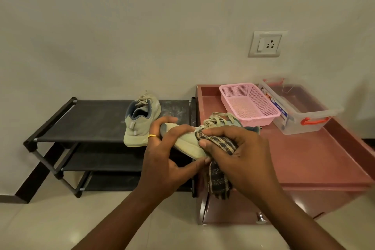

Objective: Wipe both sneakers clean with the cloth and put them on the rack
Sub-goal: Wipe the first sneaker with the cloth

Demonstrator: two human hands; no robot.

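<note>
One pale green sneaker [141, 119] stands on the top shelf of the black rack [85, 119], heel toward me. The second sneaker [190, 146] is held in the air between the rack and the pink cabinet, lying on its side with the laces [221, 118] pointing right. My left hand [164, 152], with a gold ring, grips its heel and sole. My right hand [233, 152] presses a brown and dark checked cloth [219, 176] against the shoe's side; the cloth's end hangs down below my fingers.
A pink cabinet top [304, 160] with a raised rim stands right of the rack. On it sit a pink mesh basket [249, 103] and a clear plastic box [296, 111] with red latches. A wall socket [266, 43] is above. Two lower rack shelves [105, 160] lie beneath.
</note>
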